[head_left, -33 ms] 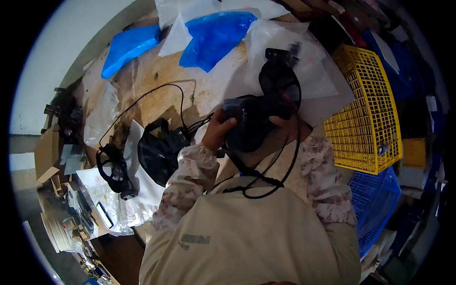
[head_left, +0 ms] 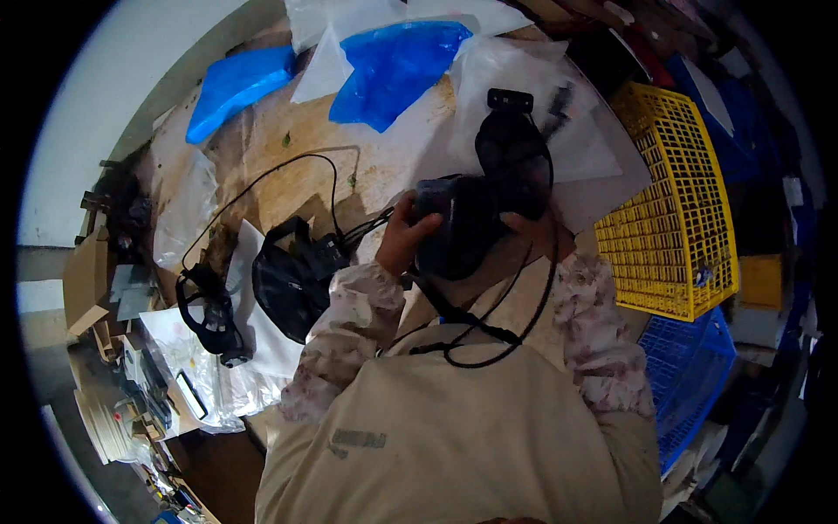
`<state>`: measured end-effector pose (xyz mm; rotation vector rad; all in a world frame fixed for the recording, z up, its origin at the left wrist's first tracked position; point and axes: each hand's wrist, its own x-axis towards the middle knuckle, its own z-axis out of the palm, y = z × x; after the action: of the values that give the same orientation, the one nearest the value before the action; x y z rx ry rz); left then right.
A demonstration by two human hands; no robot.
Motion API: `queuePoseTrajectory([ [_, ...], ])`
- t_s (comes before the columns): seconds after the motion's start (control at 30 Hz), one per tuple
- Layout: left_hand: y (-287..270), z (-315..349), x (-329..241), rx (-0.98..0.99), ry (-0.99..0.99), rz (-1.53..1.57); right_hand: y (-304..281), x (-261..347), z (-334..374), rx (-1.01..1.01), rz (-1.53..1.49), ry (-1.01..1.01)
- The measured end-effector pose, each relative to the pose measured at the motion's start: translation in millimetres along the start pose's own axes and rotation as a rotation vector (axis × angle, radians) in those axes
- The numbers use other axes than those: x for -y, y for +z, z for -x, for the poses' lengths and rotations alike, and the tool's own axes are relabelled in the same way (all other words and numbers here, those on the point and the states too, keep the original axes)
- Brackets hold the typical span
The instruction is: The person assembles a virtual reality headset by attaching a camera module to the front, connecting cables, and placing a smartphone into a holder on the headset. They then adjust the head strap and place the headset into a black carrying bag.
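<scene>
A bulky black device (head_left: pixel 463 231), dark and partly in shadow, is between my two hands over the table. My left hand (head_left: pixel 408 234) is closed on its left side, thumb on top. My right hand (head_left: pixel 534 231) grips its right side, with most fingers hidden beneath. Just beyond lies a rounded black piece (head_left: pixel 504 144) with a small black bar (head_left: pixel 510 99) at its far end; I cannot tell whether it is joined to the held device. A black cable (head_left: pixel 548 262) loops from there down to my front. Left of my hands sits a black pouch-like bundle with straps (head_left: pixel 292 271).
A black head strap (head_left: pixel 209 314) lies at the left on clear plastic. Blue plastic bags (head_left: pixel 397 74) and white sheets (head_left: pixel 319 79) cover the far table. At the right stand a yellow crate (head_left: pixel 676 210) and a blue crate (head_left: pixel 690 384). An open carton (head_left: pixel 90 279) is far left.
The held device and my left hand have shifted slightly. A blurred dark piece beside the small bar has moved a little to the right, apart from it.
</scene>
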<state>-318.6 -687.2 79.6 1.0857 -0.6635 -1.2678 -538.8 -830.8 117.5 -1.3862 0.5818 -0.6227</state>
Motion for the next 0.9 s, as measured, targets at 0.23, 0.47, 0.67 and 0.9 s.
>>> queuePoseTrajectory([
  [0.23,30.7,-31.6,8.8,0.215,-0.337,-0.729,-52.1,0.5,38.5,-0.122,0.465,-0.154],
  [0.47,4.6,-81.5,61.1,0.475,-0.445,-0.692,-65.7,-23.6,46.9,-0.154,0.448,-0.145],
  [0.67,6.2,-94.4,92.3,0.424,-0.228,-0.755,-53.1,0.0,49.9,-0.196,0.359,-0.165],
  [0.9,16.2,-76.0,95.0,0.168,-0.086,-0.639,-53.0,-0.6,51.3,-0.140,0.280,-0.146],
])
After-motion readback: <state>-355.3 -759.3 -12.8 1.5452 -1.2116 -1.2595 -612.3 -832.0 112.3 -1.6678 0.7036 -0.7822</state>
